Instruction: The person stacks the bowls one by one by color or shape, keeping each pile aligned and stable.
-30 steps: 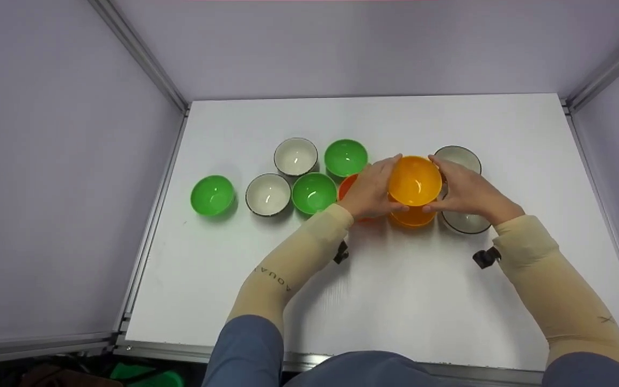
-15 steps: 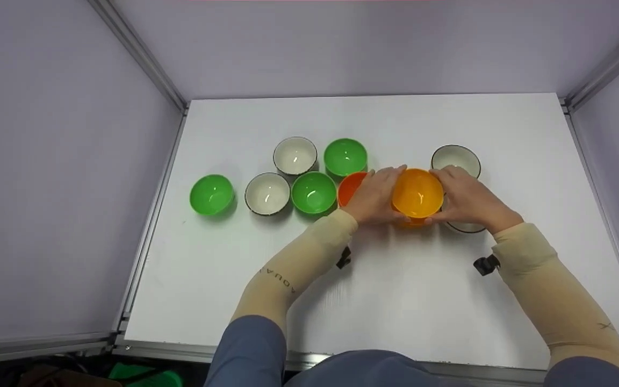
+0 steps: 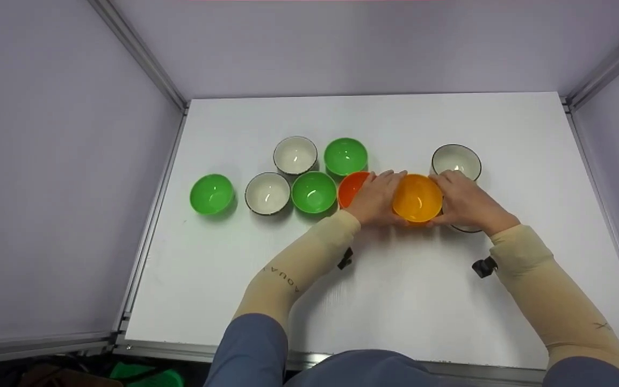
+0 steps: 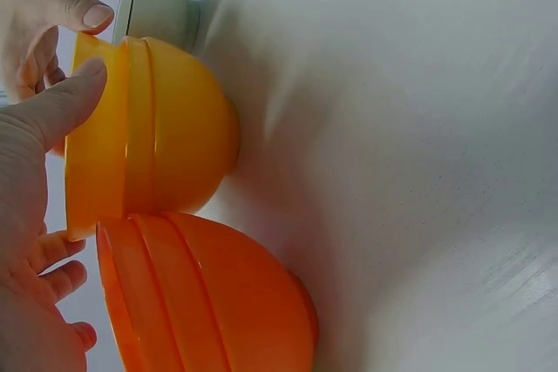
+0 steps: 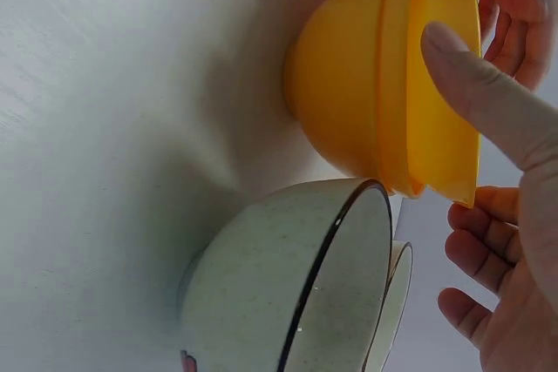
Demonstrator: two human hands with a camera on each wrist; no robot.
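Nearest the person, both forearms in beige sleeves run up to the mid table, w/ a small black clip by each wrist.

Left hand & right hand sit on opposite sides of the yellow bowl, so the bowl lies directly between the palms, neither hand nearer than the other. The left wrist view shows the left thumb pressed on the rim, other fingers curled behind it; the right wrist view shows the right thumb on the rim too, remaining fingers bent round the far side. Both hands are thus clamped on the same bowl, left-right grip.

The bowl is round, so no long axis; what counts is the vertical one: mouth up, rim approx level. In both wrist views it sits nested in a second yellow bowl underneath, rims nearly together, a narrow step showing between them. The lower one rests on the table.

Just left: an orange bowl, touching or almost touching the left hand. Just right: a white bowl w/ dark rim, mostly hidden under the right hand in the head view, close beside the yellow stack.

Farther back: another white bowl beyond the right fingers. Off to the left, well apart: three green bowls and two white ones.
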